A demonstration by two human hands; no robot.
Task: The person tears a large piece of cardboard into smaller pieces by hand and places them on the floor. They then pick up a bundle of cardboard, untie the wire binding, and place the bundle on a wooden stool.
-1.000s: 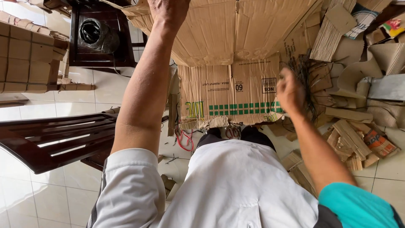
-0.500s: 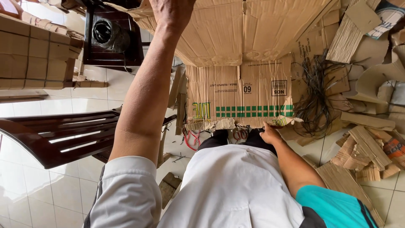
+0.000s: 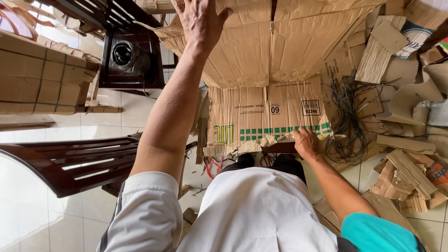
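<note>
Saw flattened cardboard box (image 3: 266,79): brown, creased, green-striped, lower edge torn. My left hand (image 3: 201,21) lay spread on its top; right hand (image 3: 305,142) pinched torn edge.

My left hand (image 3: 201,21) presses flat against the upper part of a large flattened brown cardboard box (image 3: 275,70), arm stretched out. My right hand (image 3: 305,142) grips the torn lower edge of the same box, beside its row of green squares. A tangle of dark thin wires (image 3: 347,121) lies just right of it on loose cardboard scraps (image 3: 410,175). A dark wooden chair (image 3: 70,161) stands at my left on the white tiled floor (image 3: 32,214).
</note>
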